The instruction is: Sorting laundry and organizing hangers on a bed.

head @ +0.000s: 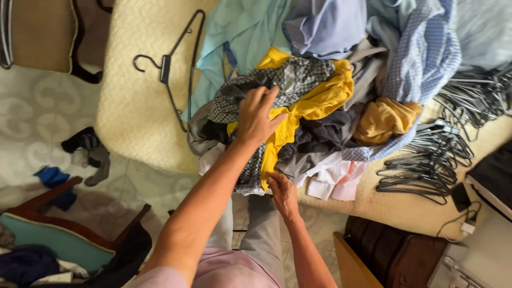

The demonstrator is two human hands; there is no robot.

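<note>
Left hand [257, 116] lay spread on the grey patterned garment [277, 85] atop the clothes pile on the cream bed [133, 106]. Right hand [282, 194] pinched the yellow shirt [314, 104] hem at the pile's near edge.

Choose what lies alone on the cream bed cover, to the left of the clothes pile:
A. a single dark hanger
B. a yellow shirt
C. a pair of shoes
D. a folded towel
A: a single dark hanger lies alone on the cream bed cover, left of the clothes pile.
</note>
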